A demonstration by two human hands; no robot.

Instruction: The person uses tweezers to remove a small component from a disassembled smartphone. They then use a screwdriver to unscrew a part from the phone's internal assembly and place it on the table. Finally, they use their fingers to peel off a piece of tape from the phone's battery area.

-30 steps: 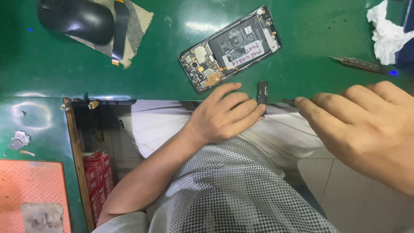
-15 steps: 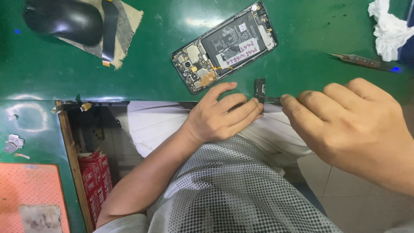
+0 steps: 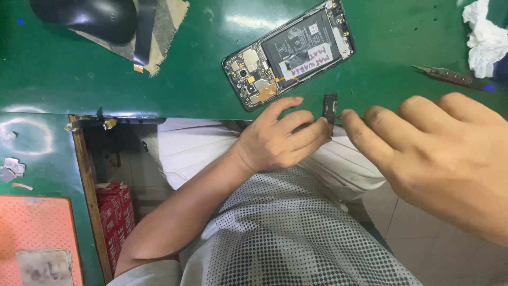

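Left hand (image 3: 278, 140) at table edge, fingers curled close, pinching small black part (image 3: 330, 107). Right hand (image 3: 439, 153) just beside it, fingertips touching same part; grip hard to tell. Open phone (image 3: 288, 53) lies just above on green table (image 3: 185, 79). Tweezers (image 3: 450, 77) near white rag (image 3: 484, 37). Black mouse (image 3: 87, 18) far left.

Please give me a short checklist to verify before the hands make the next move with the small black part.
1. Small black part pinched at the table's edge by left hand: ok.
2. Right hand fingers touching the part: cannot tell.
3. Opened phone lies flat on green table: ok.
4. Tweezers lie apart from both hands: ok.
5. Crumpled white cloth apart from the phone: ok.
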